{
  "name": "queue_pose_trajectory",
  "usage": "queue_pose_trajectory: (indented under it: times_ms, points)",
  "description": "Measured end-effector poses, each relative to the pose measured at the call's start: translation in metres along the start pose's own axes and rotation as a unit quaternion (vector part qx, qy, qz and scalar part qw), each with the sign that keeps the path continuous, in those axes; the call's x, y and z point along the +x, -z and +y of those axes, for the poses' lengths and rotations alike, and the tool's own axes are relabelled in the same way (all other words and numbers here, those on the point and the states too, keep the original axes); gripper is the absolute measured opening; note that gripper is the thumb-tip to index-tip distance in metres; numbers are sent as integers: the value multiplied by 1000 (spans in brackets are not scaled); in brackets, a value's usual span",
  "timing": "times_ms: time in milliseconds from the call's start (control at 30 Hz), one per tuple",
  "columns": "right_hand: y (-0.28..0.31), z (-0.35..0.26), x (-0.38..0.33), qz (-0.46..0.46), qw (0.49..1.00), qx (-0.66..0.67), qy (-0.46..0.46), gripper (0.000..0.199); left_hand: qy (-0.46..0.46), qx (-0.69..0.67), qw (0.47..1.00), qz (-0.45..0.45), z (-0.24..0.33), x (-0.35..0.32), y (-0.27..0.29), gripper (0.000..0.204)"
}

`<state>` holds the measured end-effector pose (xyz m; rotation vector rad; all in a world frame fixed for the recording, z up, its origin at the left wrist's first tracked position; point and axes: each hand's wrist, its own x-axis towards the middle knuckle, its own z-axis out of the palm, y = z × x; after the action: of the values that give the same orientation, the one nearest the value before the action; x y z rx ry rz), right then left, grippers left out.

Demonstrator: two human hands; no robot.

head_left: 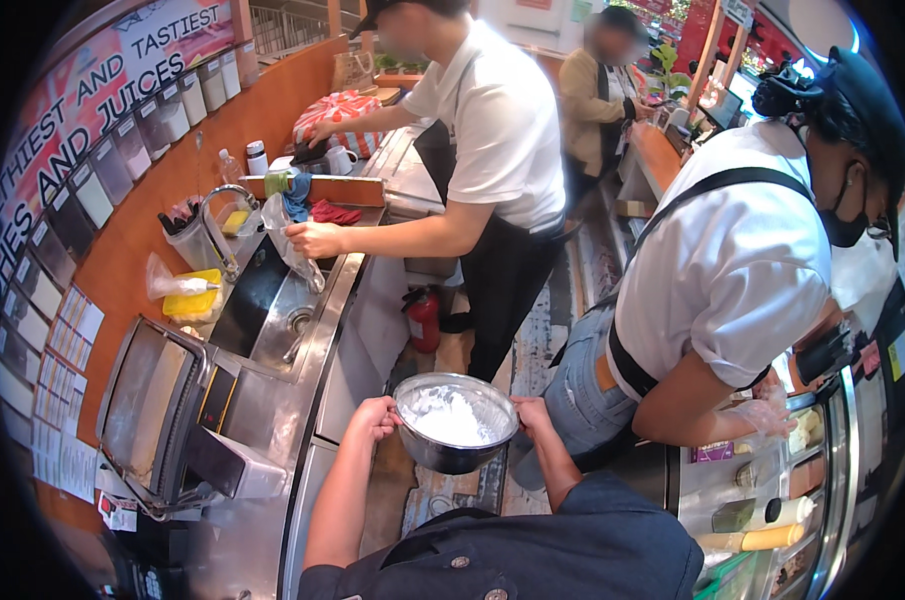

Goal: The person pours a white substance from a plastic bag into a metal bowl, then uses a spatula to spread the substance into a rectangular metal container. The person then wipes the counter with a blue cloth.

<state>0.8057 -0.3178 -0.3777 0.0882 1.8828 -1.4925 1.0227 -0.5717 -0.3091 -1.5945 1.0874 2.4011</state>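
A round metal mixing bowl (454, 461) hangs in the air before my body, above the floor between the two counters. White stuff (460, 417), which looks like powder or cream, covers its inside. My left hand (375, 418) grips the rim on the left, fingers closed around the edge. On the opposite side my right hand (532, 415) pinches the rim in the same way. The bowl is roughly level, its opening facing up.
A co-worker (502, 110) stands ahead at the sink (290, 315), holding a clear plastic bag. Close on my right another person (722, 260) works at a food counter with gloved hands. A grill press (152, 415) sits left; a fire extinguisher (423, 322) stands on the floor.
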Motion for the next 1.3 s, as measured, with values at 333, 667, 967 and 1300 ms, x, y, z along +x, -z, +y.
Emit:
queue_pose_trajectory:
  times_ms: [333, 667, 967, 1300]
  points:
    - [-6, -8, -18, -11, 999, -5, 31, 31, -60, 0, 998, -13, -30, -21, 10, 14]
    - [-19, -101, -83, -174, 950, 102, 237, 26, -240, -86, 961, -106, -37, -160, 18, 14]
    - [-107, -202, -169, -349, 886, 130, 277, 25, -469, -106, 877, 1, -33, -305, 48, 16]
    - [-143, -123, -113, -317, 901, 235, 180, 25, -495, -11, 857, 146, -38, -318, -1, 18]
